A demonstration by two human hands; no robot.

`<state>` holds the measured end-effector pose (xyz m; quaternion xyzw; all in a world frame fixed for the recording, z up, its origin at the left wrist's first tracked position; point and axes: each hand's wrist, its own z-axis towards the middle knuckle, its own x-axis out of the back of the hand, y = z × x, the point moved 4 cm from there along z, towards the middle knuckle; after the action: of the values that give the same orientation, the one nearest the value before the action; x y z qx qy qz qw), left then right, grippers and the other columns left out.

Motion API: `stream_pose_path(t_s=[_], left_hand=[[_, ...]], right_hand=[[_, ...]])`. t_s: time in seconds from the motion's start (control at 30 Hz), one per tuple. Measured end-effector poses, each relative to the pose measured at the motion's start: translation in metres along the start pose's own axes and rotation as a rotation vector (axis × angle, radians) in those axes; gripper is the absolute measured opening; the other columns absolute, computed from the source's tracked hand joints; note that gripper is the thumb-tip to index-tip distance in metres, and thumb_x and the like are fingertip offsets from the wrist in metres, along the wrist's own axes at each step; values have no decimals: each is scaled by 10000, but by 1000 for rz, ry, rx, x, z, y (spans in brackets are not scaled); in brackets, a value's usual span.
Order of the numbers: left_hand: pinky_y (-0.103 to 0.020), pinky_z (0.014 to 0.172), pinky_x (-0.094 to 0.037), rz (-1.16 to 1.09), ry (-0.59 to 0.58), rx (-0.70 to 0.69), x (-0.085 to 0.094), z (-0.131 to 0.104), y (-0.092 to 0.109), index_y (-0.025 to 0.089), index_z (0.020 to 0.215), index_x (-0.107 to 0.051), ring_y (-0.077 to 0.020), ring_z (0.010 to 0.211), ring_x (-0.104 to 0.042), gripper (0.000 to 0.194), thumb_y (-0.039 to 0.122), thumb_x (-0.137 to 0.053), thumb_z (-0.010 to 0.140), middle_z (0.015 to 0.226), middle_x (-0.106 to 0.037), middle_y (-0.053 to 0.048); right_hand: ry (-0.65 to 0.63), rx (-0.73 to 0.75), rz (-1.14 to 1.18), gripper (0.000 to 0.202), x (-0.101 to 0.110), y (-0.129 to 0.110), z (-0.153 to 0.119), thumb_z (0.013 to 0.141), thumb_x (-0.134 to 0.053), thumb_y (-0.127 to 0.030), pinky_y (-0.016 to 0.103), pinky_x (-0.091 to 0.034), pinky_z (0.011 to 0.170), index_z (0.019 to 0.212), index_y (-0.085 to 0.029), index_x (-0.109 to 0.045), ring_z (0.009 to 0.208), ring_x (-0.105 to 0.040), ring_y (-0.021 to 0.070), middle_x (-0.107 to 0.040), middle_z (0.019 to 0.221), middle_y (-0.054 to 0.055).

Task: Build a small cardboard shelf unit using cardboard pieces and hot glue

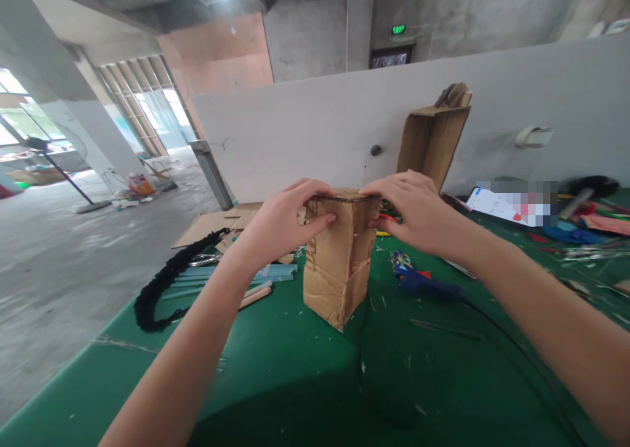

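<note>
**Both hands pinching box top, crush risk**

Grip: left hand (pixel 290 217) and right hand (pixel 418 214) are grasping the upper edges of a creased brown cardboard box (pixel 327 263), thumbs pressing its near faces. Box is standing upright on the green bench (pixel 275 381). Uneven squeezing could skew the top; downward pressure could buckle the wrinkled lower walls. Blue tool with black cord (pixel 428 284) is lying to the right; an arm snagging the cord could drag it.

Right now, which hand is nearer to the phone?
Right. The right hand holds the cardboard box on the side towards the phone; the left hand holds the opposite side, farther away.
</note>
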<state>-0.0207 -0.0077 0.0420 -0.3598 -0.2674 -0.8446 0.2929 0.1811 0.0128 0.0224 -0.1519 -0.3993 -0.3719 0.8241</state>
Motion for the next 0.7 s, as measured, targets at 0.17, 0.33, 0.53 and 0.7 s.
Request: stream_pose_path(t_s=[0.17,0.33,0.53,0.7], left_hand=[[-255,726,-471,-74,40,28,1,0,1,237,1095,-588,-134,858,-603,220,216,-484,902,1062,-646,-16],[-271,774,-462,-54,53,-24,1,1,4,231,1044,-607,-140,898,-596,217,179,-436,920,1055,-639,-23],[-320,834,-474,57,-37,-42,5,-4,15,254,1111,-587,-179,943,-598,240,255,-522,880,1100,-619,-33],[-341,826,-506,21,-122,-51,1,-7,20,298,1214,-522,-210,998,-580,427,443,-617,824,1192,-554,-56]], right_hand=[[6,-18,34,334,2,1,-4,850,-567,-296,477,-357,967,1180,-243,-569,1134,-520,277,-647,1181,59],[14,-13,24,398,8,0,-8,844,-570,-304,489,-366,969,1237,-270,-525,1134,-531,283,-644,1186,54],[-6,24,15,357,9,-9,-8,859,-557,-290,487,-330,992,1215,-292,-530,1143,-530,269,-631,1201,40],[2,23,-11,333,10,-15,-8,856,-559,-293,484,-328,977,1189,-283,-546,1083,-526,267,-610,1106,50]])
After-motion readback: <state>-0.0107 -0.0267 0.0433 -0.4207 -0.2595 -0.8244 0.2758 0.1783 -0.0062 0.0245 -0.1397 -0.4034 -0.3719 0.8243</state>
